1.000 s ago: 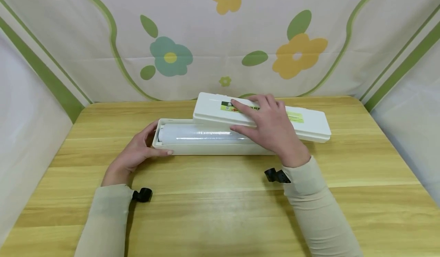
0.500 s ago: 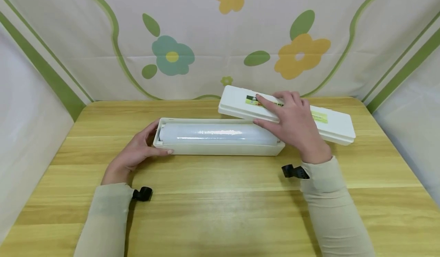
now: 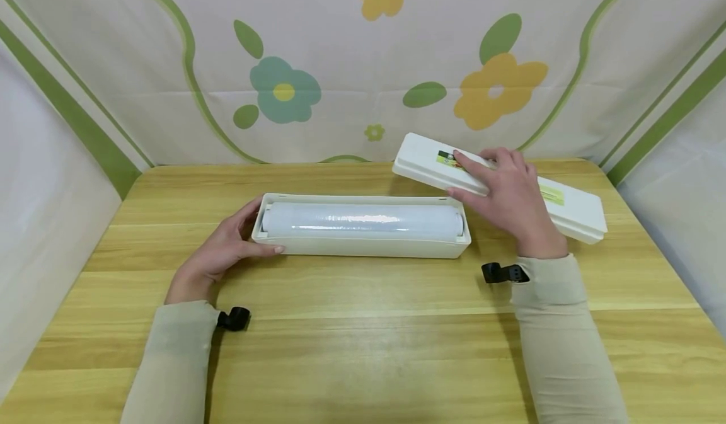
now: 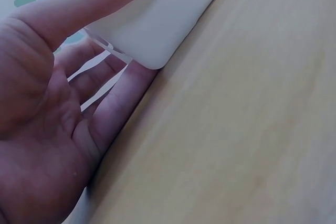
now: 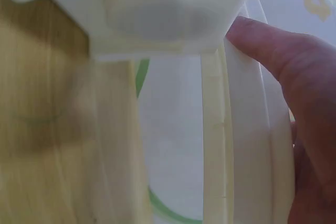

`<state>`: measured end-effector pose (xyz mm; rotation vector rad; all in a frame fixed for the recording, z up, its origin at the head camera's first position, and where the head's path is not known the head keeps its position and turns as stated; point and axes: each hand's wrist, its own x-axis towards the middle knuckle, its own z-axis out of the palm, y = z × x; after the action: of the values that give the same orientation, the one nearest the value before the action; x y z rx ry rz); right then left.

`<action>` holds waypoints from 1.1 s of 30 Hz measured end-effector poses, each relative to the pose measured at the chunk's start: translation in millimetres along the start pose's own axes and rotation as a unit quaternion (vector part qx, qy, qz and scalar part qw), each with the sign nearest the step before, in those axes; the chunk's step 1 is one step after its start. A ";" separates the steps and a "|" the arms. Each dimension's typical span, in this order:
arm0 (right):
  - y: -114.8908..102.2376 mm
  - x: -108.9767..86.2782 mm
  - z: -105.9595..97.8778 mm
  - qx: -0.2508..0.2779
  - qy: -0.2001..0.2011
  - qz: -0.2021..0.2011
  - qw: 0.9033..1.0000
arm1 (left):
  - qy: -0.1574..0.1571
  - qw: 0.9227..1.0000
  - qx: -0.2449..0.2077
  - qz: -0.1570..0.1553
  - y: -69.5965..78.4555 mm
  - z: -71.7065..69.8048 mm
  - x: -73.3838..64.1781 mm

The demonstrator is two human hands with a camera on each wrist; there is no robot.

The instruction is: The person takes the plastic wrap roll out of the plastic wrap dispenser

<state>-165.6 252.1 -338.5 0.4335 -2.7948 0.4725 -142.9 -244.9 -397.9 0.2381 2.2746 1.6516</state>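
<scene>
A long white plastic box [image 3: 363,247] sits on the table with a roll of cling film [image 3: 363,219] lying inside it. My left hand [image 3: 224,247] grips the box's left end, thumb along the front wall and the other fingers behind the end; the left wrist view shows that box corner [image 4: 152,30] between thumb and fingers. My right hand [image 3: 507,194] holds the white lid [image 3: 428,156], thumb on its near edge and fingers over its labelled top. The lid is raised and slanted, right of and behind the box. In the right wrist view the thumb [image 5: 262,40] presses the lid's side [image 5: 252,129].
The wooden table [image 3: 363,348] stretches in front of the box and to both sides. A flower-patterned curtain [image 3: 351,65] hangs along the table's back edge, with white fabric at left and right. A black wrist camera [image 3: 234,319] is strapped at each sleeve.
The lid has moved right in my right hand, from overlapping the box to beside it, uncovering the whole film roll. My left hand and the box have stayed in place.
</scene>
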 end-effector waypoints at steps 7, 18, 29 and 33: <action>11.7 -0.1 5.4 0.028 -0.014 0.015 0.999 | -0.001 1.000 -0.007 -0.005 -0.7 -0.2 0.5; 29.3 -2.3 14.5 0.070 -0.016 0.036 0.997 | -0.004 1.000 -0.007 -0.006 -1.7 -0.1 1.2; 34.1 -0.7 31.9 0.063 -0.060 0.047 0.995 | -0.003 1.000 -0.008 -0.006 -1.5 0.1 0.3; 34.5 -2.3 34.5 0.067 -0.071 0.048 0.994 | -0.003 1.000 -0.008 -0.009 -1.5 0.3 0.7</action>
<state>-182.4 271.5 -380.0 0.3745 -2.9429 0.6787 -143.4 -244.8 -399.5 0.2185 2.2504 1.6580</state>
